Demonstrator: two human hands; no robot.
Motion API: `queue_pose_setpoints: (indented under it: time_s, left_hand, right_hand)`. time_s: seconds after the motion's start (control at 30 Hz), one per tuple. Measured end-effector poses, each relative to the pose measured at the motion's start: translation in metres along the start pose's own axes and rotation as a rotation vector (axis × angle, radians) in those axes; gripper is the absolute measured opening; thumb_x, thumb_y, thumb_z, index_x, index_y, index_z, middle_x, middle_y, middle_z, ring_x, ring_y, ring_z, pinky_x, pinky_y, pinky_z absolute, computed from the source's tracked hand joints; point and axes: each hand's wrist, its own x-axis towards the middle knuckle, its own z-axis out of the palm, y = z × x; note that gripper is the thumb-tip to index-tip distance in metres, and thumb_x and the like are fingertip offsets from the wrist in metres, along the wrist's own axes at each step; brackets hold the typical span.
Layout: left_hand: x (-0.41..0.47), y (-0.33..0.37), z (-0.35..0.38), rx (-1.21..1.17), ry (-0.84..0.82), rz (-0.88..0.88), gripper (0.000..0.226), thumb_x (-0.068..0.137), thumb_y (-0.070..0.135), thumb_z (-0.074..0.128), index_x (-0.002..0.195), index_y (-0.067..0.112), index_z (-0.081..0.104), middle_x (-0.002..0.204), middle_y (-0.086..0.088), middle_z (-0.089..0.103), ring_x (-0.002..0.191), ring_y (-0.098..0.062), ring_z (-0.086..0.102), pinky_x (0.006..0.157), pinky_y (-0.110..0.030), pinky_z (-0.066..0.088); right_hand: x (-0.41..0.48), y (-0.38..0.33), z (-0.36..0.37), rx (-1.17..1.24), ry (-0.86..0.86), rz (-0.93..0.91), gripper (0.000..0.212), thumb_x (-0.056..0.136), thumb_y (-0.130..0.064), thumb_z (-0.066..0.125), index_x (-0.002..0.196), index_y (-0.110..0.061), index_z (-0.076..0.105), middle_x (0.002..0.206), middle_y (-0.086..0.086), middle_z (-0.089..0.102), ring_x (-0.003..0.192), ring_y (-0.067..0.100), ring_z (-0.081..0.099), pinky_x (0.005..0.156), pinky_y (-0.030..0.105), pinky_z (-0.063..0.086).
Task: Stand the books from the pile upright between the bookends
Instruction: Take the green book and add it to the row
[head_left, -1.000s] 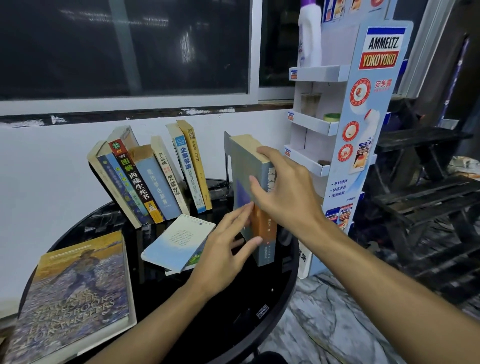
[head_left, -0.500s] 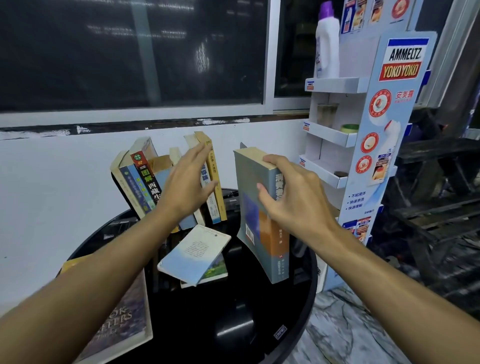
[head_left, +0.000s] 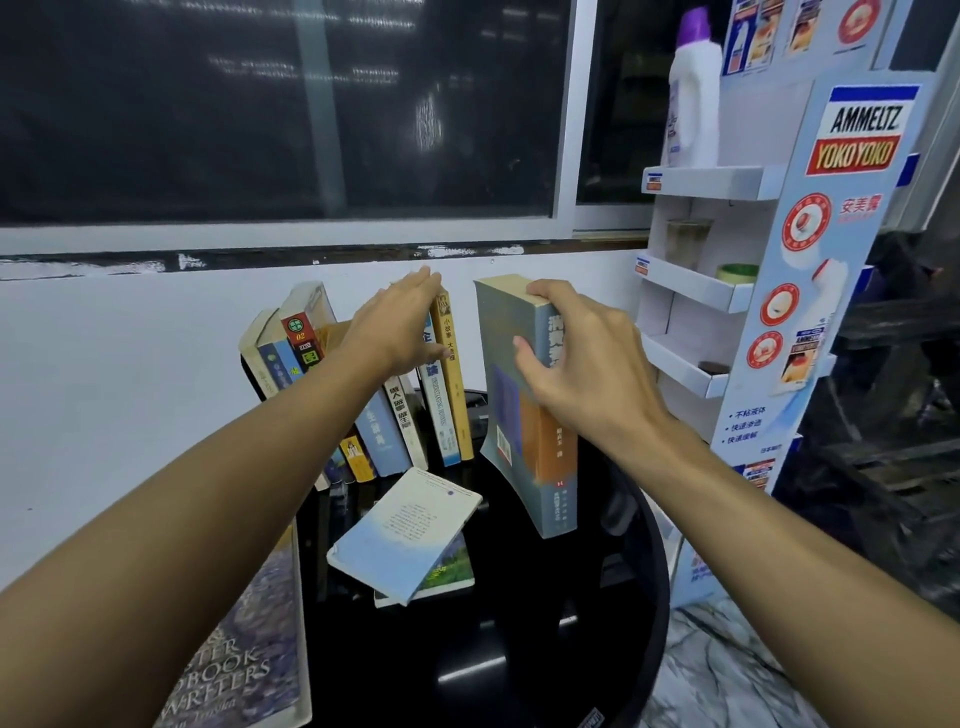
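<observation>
Fingers (head_left: 543, 290) of the right hand (head_left: 587, 384) curl over the top of the thick book (head_left: 524, 441), and the thumb presses on its grey and orange cover. That book stands up on its end on the black table (head_left: 519, 686), in the middle of the frame and a bit to the right.

The left hand (head_left: 395, 327) is flat, with its fingers straight and close together. It presses on the row of books (head_left: 395, 431) just left of the thick book, with a gap between them. Those thin paper books lean to the left, one on the next.

Below them, in the middle, lies the pile: a small pale blue book (head_left: 405, 535) tilted on top of a green book (head_left: 449, 571). A big flat book (head_left: 249, 649) with a painted cover lies at the lower left. The table is round, shiny and smooth.

At the right stands a cardboard stand (head_left: 857, 234) with little shelves. The top shelf holds a white plastic bottle (head_left: 693, 104) with a purple cap. A lower shelf holds a green roll (head_left: 737, 273). One more holds a small dark round thing (head_left: 714, 368), too small to tell what it is.
</observation>
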Motion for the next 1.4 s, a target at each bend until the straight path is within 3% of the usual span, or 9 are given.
queue_pose_setpoints:
  time_s: [0.07,0.17,0.33,0.63,0.8,1.03,1.17,1.4]
  left_hand:
    - [0.003,-0.003,0.003,-0.029,0.002,0.004,0.055,0.080,0.028,0.085,0.121,0.021,0.049,0.124,-0.001,0.058,0.116,-0.024,0.059,0.093,-0.042,0.056]
    - [0.006,-0.007,0.007,-0.083,0.005,-0.008,0.045,0.081,0.024,0.084,0.111,0.021,0.051,0.115,0.001,0.062,0.107,-0.022,0.063,0.088,-0.043,0.059]
    - [0.009,-0.012,0.014,-0.149,0.051,0.019,0.036,0.084,0.017,0.081,0.106,0.018,0.053,0.112,-0.002,0.062,0.102,-0.023,0.065,0.086,-0.045,0.060]
    - [0.013,-0.016,0.021,-0.190,0.079,0.025,0.032,0.085,0.017,0.080,0.108,0.015,0.057,0.109,-0.003,0.066,0.098,-0.021,0.068,0.082,-0.039,0.062]
    - [0.017,-0.017,0.024,-0.168,0.085,0.031,0.034,0.081,0.020,0.084,0.102,0.016,0.057,0.103,-0.004,0.066,0.097,-0.024,0.066,0.082,-0.043,0.061]
    - [0.019,-0.020,0.029,-0.185,0.105,0.031,0.039,0.081,0.019,0.086,0.104,0.021,0.055,0.105,-0.006,0.067,0.095,-0.026,0.068,0.082,-0.043,0.061]
    - [0.019,-0.020,0.030,-0.200,0.108,0.022,0.042,0.081,0.019,0.085,0.115,0.017,0.059,0.111,-0.008,0.068,0.102,-0.027,0.068,0.084,-0.043,0.061]
    - [0.018,-0.018,0.031,-0.215,0.123,0.047,0.036,0.083,0.017,0.084,0.108,0.017,0.058,0.106,-0.006,0.069,0.099,-0.024,0.069,0.082,-0.039,0.062]
  right_hand:
    - [0.007,0.001,0.008,-0.007,0.000,-0.007,0.044,0.093,-0.032,0.066,0.133,-0.021,0.052,0.118,0.005,0.069,0.098,0.025,0.065,0.077,0.037,0.057]
    - [0.019,0.004,0.019,-0.013,0.011,-0.002,0.044,0.093,-0.033,0.067,0.133,-0.021,0.053,0.120,0.005,0.069,0.099,0.024,0.064,0.073,0.026,0.047]
    - [0.033,0.008,0.031,0.000,0.020,0.015,0.046,0.093,-0.035,0.067,0.134,-0.021,0.053,0.122,0.003,0.069,0.101,0.022,0.065,0.074,0.021,0.039]
    - [0.052,0.016,0.059,0.000,0.049,-0.017,0.048,0.093,-0.037,0.068,0.135,-0.020,0.052,0.127,0.005,0.067,0.104,0.023,0.066,0.079,0.028,0.051]
    - [0.056,0.025,0.082,0.014,0.099,-0.034,0.048,0.092,-0.034,0.067,0.135,-0.019,0.053,0.122,0.004,0.069,0.100,0.022,0.066,0.078,0.021,0.045]
    - [0.050,0.036,0.115,0.068,0.143,-0.048,0.049,0.094,-0.030,0.066,0.138,-0.014,0.053,0.130,0.012,0.065,0.109,0.026,0.066,0.086,0.039,0.059]
    - [0.049,0.043,0.130,0.083,0.164,-0.034,0.048,0.094,-0.029,0.067,0.138,-0.014,0.053,0.129,0.011,0.065,0.110,0.025,0.065,0.086,0.042,0.060]
    - [0.048,0.052,0.141,0.091,0.153,0.006,0.048,0.094,-0.029,0.067,0.138,-0.015,0.052,0.131,0.010,0.063,0.112,0.026,0.064,0.087,0.041,0.060]
